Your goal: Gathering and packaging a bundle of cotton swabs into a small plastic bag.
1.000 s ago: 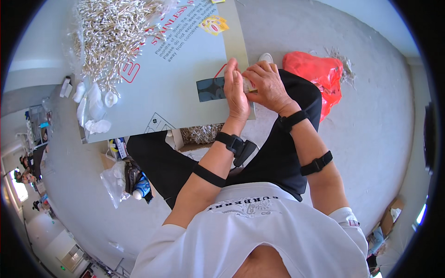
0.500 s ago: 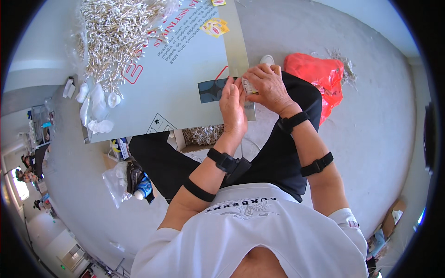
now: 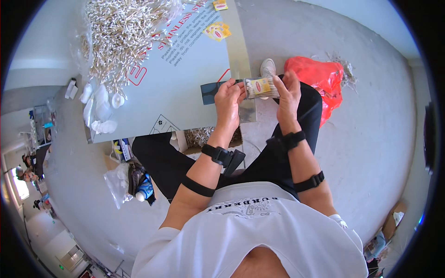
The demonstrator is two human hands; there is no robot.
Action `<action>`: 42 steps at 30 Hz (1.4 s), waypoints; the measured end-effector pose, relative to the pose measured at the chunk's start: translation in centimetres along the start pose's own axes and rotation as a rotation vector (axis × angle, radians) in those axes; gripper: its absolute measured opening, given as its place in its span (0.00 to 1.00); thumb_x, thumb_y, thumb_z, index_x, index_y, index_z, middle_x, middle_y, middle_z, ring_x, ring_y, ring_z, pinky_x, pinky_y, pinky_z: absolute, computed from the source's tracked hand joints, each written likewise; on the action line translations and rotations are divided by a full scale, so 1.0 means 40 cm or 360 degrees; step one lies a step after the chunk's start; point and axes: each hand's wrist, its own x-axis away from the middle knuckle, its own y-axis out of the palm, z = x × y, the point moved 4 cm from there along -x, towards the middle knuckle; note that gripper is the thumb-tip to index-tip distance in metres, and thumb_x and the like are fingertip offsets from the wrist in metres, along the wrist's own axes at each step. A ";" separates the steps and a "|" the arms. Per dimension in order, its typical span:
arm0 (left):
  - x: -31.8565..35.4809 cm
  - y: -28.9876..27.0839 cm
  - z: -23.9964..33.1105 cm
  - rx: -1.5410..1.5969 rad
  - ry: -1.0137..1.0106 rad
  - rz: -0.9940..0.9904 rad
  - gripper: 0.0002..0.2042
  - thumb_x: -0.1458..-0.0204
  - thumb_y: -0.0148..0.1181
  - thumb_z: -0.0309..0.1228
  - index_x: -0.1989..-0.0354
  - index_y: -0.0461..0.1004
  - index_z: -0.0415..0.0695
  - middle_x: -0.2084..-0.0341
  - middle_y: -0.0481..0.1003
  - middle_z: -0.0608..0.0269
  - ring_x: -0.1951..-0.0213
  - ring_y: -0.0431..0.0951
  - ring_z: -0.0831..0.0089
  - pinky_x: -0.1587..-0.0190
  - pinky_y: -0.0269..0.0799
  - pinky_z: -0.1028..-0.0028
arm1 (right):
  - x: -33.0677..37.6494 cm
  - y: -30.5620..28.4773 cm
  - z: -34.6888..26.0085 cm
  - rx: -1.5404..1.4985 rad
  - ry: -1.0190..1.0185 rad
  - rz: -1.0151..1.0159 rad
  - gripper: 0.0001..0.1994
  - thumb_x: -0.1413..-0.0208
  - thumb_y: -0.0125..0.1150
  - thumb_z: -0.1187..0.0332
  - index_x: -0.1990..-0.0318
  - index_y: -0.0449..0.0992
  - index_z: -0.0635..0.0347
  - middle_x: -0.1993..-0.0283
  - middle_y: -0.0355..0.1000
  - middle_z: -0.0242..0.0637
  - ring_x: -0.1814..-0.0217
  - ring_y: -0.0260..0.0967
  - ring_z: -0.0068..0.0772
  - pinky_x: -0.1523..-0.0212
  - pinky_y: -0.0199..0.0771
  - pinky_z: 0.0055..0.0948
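Note:
A small clear packet of cotton swabs [image 3: 261,87] with a yellow label lies level between my two hands, just past the right edge of the metal-sheet tabletop [image 3: 185,106]. The fingers of my left hand [image 3: 228,103] are closed at its left end. My right hand [image 3: 289,95] has its thumb and fingers around the right end, with the fingertips partly hidden. Beside my left hand, a dark blue piece [image 3: 209,94] lies on the tabletop. A big heap of loose cotton swabs [image 3: 116,37] spills from a clear bag at the far left.
Yellow labels [image 3: 218,31] lie at the far side of the tabletop. White plastic pieces [image 3: 99,109] sit at its left edge. Under it stands a cardboard box of swabs [image 3: 199,136]. A red plastic bag [image 3: 315,76] rests on the floor at right, and a dark bag [image 3: 135,178] at left.
My right hand has turned and moved right, from over the packet to its right end. The packet now shows its yellow label. My left hand has shifted slightly.

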 end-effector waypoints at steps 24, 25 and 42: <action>0.002 0.014 -0.022 -0.0205 0.0179 0.0018 0.21 0.42 0.49 0.21 0.39 0.57 0.32 0.49 0.70 0.47 0.52 0.74 0.66 0.48 0.72 0.70 | 0.060 0.123 0.078 -0.0926 0.0658 0.0469 0.13 0.54 0.67 0.84 0.60 0.74 0.68 0.61 0.76 0.39 0.64 0.75 0.33 0.61 0.76 0.32; -0.002 0.013 -0.023 -0.0222 0.0232 -0.0058 0.22 0.42 0.49 0.22 0.39 0.58 0.33 0.50 0.71 0.47 0.52 0.74 0.67 0.50 0.72 0.72 | 0.060 0.124 0.075 -0.0934 0.0667 0.0507 0.13 0.55 0.67 0.83 0.60 0.74 0.68 0.63 0.76 0.38 0.66 0.75 0.33 0.63 0.76 0.31; 0.014 0.094 -0.040 -0.0548 0.0367 -0.0525 0.18 0.43 0.48 0.17 0.43 0.64 0.35 0.48 0.71 0.49 0.50 0.75 0.67 0.48 0.73 0.70 | -0.063 -0.092 0.094 -0.0754 0.0440 0.0995 0.08 0.47 0.67 0.69 0.67 0.76 0.65 0.69 0.75 0.36 0.70 0.74 0.29 0.70 0.76 0.29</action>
